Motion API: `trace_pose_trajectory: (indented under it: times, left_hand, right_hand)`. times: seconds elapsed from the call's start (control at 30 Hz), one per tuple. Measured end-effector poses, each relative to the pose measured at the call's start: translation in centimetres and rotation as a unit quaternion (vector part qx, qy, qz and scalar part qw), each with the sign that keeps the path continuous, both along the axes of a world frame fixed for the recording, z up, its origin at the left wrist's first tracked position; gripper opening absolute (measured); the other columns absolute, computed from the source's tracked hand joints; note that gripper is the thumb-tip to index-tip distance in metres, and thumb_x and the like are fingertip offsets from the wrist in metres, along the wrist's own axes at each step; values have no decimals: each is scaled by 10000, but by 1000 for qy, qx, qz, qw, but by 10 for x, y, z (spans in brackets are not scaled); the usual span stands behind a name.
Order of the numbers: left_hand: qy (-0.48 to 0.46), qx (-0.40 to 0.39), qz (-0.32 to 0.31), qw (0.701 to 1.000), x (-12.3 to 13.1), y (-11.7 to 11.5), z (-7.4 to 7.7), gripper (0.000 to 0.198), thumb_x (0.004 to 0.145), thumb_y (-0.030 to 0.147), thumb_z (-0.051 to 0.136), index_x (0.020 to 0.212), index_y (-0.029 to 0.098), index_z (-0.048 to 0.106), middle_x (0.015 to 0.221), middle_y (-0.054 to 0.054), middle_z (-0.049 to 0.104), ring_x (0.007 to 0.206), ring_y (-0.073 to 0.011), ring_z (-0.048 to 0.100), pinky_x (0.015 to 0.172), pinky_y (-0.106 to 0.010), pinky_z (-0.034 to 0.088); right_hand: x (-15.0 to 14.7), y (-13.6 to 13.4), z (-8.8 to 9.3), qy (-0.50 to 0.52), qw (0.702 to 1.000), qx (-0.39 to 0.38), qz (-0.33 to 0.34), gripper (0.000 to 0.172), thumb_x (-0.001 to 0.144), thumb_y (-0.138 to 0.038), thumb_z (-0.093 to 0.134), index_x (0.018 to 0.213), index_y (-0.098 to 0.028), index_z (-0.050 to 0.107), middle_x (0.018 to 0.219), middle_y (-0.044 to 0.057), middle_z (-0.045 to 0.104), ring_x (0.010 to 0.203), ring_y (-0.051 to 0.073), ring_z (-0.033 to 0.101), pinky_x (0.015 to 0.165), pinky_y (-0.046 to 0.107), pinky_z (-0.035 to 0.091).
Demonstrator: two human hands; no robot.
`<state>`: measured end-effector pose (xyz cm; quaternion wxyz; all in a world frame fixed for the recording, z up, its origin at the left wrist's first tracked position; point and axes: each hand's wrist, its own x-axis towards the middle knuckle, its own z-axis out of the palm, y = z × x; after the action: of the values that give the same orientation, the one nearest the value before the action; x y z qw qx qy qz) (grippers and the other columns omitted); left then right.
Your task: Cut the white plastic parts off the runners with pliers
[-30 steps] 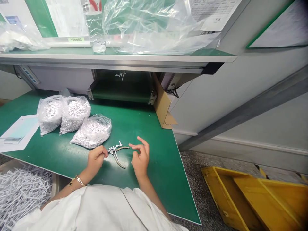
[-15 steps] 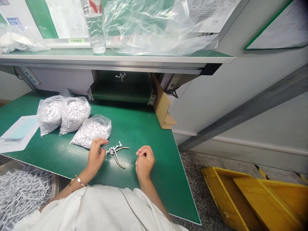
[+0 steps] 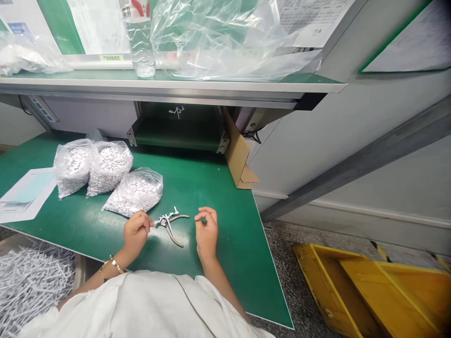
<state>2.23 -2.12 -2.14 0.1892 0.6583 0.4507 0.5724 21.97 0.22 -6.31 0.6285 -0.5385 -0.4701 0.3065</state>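
A pair of nippers [image 3: 172, 234] with grey handles lies on the green table, its handles spread to the right. Across its head rests a small white plastic sprue [image 3: 165, 218] with short branches. My left hand [image 3: 136, 232] is closed, its fingertips pinching at the left end of the sprue. To the right of the nippers, my right hand [image 3: 207, 232] is raised just over the table, fingers loosely bent and thumb apart, with nothing visible in it. Just beyond my left hand lies a clear bag of small white parts [image 3: 136, 190].
Two more filled bags [image 3: 108, 169] stand at the left beside a paper sheet [image 3: 26, 195]. A tub of white sticks [image 3: 35, 286] is at lower left. A small conveyor [image 3: 178, 134] with a sprue on it and a cardboard piece [image 3: 239, 162] are at the back. Yellow bins [image 3: 387, 286] sit right.
My left hand has lowered and its fingers have closed at the sprue's end. My right hand has shifted slightly left and up, its fingers loosening. Nippers and bags stay put.
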Motion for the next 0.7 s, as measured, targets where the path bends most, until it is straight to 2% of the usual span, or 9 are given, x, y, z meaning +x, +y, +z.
trace_pose_trajectory:
  times: [0.13,0.33,0.5,0.6,0.7]
  left_hand:
    - [-8,-12,-3,1000,-1,0,-2,231,621,-2,402,486,178,453,588,13,511,589,-118,547,556,-241,433]
    - [-4,-53,-8,999,3,0,2,212,633,33,402,507,187,477,583,2,548,581,-130,540,565,-255,434]
    - [-30,-120,16,992,5,3,2,211,779,121,401,718,187,592,686,-8,597,578,-128,547,540,-250,435]
    - [-34,-135,21,990,4,4,2,205,839,206,414,809,184,616,683,-10,603,588,-139,558,531,-251,434]
    - [-8,-129,27,991,4,4,4,257,862,263,428,731,178,632,680,-24,612,608,-145,564,553,-257,441]
  right_hand:
    - [-1,0,1,-21,1000,-7,0,184,658,-95,429,702,-193,579,1105,70,478,874,150,521,508,202,401]
    - [-1,-3,2,11,999,-32,14,269,635,-90,430,780,-199,628,1058,76,480,873,165,537,352,150,349]
    - [-1,-8,2,84,996,-8,6,125,614,-101,422,561,-193,488,808,31,448,730,134,527,297,129,293]
    - [-2,-8,2,118,993,5,-17,110,577,-105,419,523,-200,413,751,16,419,664,119,488,293,139,263]
    - [-2,-6,5,145,989,1,-36,111,582,-118,431,524,-199,384,743,10,416,624,100,467,299,138,245]
